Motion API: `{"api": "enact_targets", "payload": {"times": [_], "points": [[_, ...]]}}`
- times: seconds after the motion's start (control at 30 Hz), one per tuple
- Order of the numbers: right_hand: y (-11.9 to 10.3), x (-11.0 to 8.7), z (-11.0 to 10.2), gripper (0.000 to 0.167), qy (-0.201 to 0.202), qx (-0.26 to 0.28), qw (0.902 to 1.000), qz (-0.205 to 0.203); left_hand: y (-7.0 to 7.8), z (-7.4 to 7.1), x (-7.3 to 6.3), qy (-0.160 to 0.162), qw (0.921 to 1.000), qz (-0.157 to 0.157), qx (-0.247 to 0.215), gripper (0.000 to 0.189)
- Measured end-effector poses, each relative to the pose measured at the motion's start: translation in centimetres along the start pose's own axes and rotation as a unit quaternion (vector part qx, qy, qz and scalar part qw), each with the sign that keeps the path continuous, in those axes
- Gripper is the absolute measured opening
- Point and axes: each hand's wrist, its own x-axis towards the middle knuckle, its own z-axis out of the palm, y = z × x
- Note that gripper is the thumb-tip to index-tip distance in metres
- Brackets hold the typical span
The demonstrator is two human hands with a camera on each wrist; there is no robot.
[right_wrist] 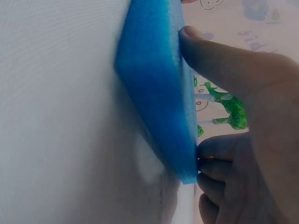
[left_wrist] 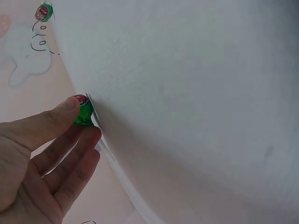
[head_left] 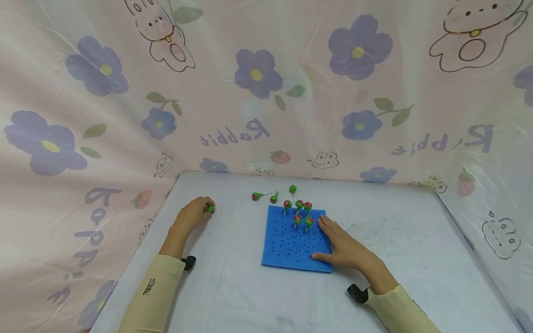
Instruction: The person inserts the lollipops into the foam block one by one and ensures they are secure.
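Note:
Thumb and fingertips of my left hand (head_left: 193, 213) pinch a lollipop (left_wrist: 85, 112) in a green and red wrapper, at the table's left side. Its stick is mostly hidden. My right hand (head_left: 343, 245) rests on the right side of a blue foam board (head_left: 287, 247) dotted with small holes. The thumb lies on the board's top near the front corner, and the other fingers reach its back right corner. Several wrapped lollipops (head_left: 297, 219) stand upright in the far half of the board, heads up.
Behind the board, three loose lollipops lie on the white-covered table (head_left: 225, 277): one at left (head_left: 255, 196), another beside it (head_left: 273, 199), and a third farther back (head_left: 293, 188). A curtain (head_left: 291, 129) printed with flowers and rabbits hangs behind and beside the table.

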Motion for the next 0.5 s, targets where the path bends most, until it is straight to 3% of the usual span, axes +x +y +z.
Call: {"api": "enact_targets", "payload": {"times": [0.2, 0.5], "points": [[-0.01, -0.03, -0.04, 0.119, -0.001, 0.0, 1.0, -0.001, -0.14, 0.07, 0.26, -0.012, 0.9997, 0.002, -0.023, 0.019], [0.02, 0.01, -0.05, 0.119, -0.003, 0.003, 1.0, -0.001, 0.04, 0.13, 0.35, -0.017, 0.9992, 0.02, -0.028, 0.022]]}}
